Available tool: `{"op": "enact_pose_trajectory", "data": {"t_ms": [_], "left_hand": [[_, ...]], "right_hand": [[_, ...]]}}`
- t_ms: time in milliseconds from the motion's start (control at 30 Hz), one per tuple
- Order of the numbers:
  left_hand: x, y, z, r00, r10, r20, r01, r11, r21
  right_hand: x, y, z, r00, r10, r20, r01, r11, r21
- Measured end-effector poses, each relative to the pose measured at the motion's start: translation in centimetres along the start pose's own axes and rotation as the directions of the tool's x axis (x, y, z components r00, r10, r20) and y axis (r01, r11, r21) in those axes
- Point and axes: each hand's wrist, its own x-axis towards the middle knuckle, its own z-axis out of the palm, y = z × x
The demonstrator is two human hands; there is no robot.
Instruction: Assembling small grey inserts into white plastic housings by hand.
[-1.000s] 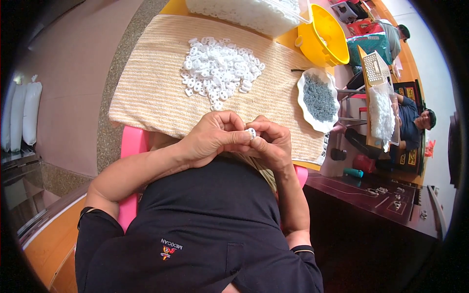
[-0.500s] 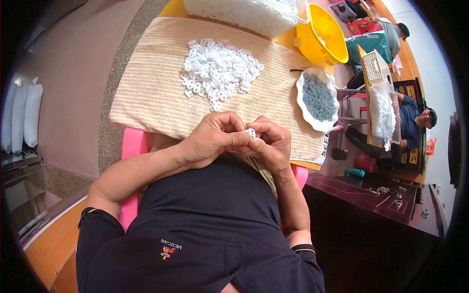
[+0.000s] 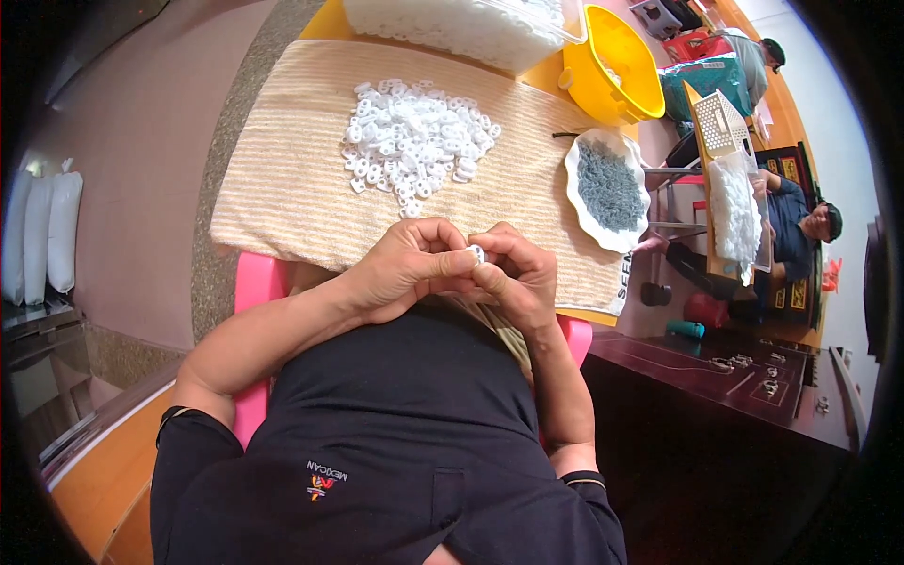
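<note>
White plastic piece (image 3: 476,252): where exactly, and what has it?

Pinched between both hands, in front of the dark shirt, just off the near edge of the towel. Clock centred on it, 12 at the top of the view. Left hand (image 3: 405,262) at 9, thumb and forefinger closed on its side; right hand (image 3: 523,278) near 4, thumb and forefinger gripping from there.

Anything else in the fingers?

Cannot tell. They cover most of the piece, and the curled ones hide what lies behind.

Handling estimate?

Judged very light and stiff, probably smooth enough to slip if squeezed off-centre. Not likely fragile. Best hold: outer rim, thumb against forefinger, faces and holes left uncovered.

Surroundings, working outward?

At 11, a loose pile of similar white pieces (image 3: 414,141), many showing holes, on the striped towel (image 3: 282,160). At 2, a white wavy-rimmed dish (image 3: 585,215) with small grey pieces (image 3: 612,188). At 1, a short dark strip (image 3: 564,135) lies on the towel; beyond it, a yellow bucket (image 3: 593,80). At 12, a clear bin (image 3: 556,40) full of white pieces. Desk (image 3: 325,24) shows yellow around the towel.
</note>
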Motion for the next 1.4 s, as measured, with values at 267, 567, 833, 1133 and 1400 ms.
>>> {"op": "enact_pose_trajectory", "data": {"t_ms": [267, 567, 833, 1133, 1400], "left_hand": [[0.0, -0.1, -0.3, 1.000, -0.016, -0.014, 0.016, 1.000, -0.016], [0.1, -0.2, -0.8, 0.999, -0.024, -0.030, 0.022, 0.998, -0.056], [0.1, 0.0, -0.6, 0.999, -0.027, -0.030, 0.024, 0.995, -0.095], [0.4, 0.0, -0.9, 0.999, -0.049, 0.012, 0.050, 0.994, -0.096], [-0.2, 0.5, -0.3, 0.995, -0.089, -0.045, 0.086, 0.995, -0.050]], "right_hand": [[0.1, 0.2, 0.0, 0.998, -0.058, 0.002, 0.058, 0.998, -0.031], [0.1, 0.7, -0.1, 0.998, -0.058, -0.005, 0.058, 0.994, -0.089], [0.2, 0.9, -0.5, 0.994, -0.106, -0.005, 0.103, 0.972, -0.211], [0.2, 0.7, -0.7, 0.989, -0.138, -0.048, 0.122, 0.962, -0.243], [1.8, -3.7, -3.2, 0.936, -0.304, -0.179, 0.182, 0.852, -0.491]]}}
